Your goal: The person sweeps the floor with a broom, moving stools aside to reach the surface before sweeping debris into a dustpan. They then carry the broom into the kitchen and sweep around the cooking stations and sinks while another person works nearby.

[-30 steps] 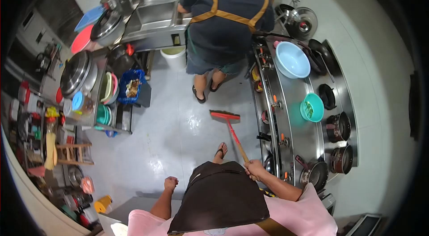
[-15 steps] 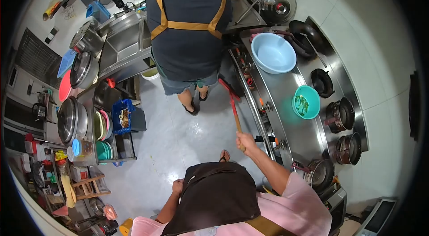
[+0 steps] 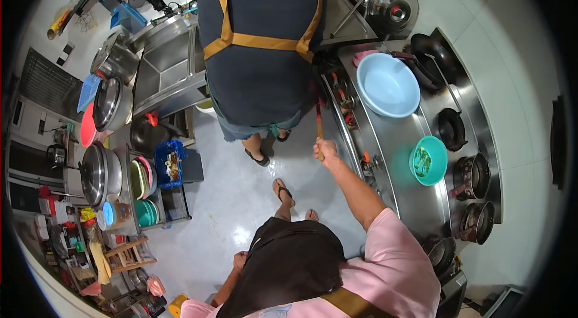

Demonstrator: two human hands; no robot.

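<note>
I've got the right hand (image 3: pixel 326 152) wrapped round a slim, straight, red-and-wooden pole (image 3: pixel 320 128) just beside the long stainless-steel stove counter (image 3: pixel 394 137), its long axis pointing forward roughly along that counter's front, while the left hand (image 3: pixel 240 260), farther off, hides its grip, so I can't tell.

No words, brands, numbers or signs can be read here. Any print on the blue-lidded jar (image 3: pixel 122 212) is too small to tell.

Kitchen; steel sink (image 3: pixel 170 56), cooking pots (image 3: pixel 463 176)
</note>
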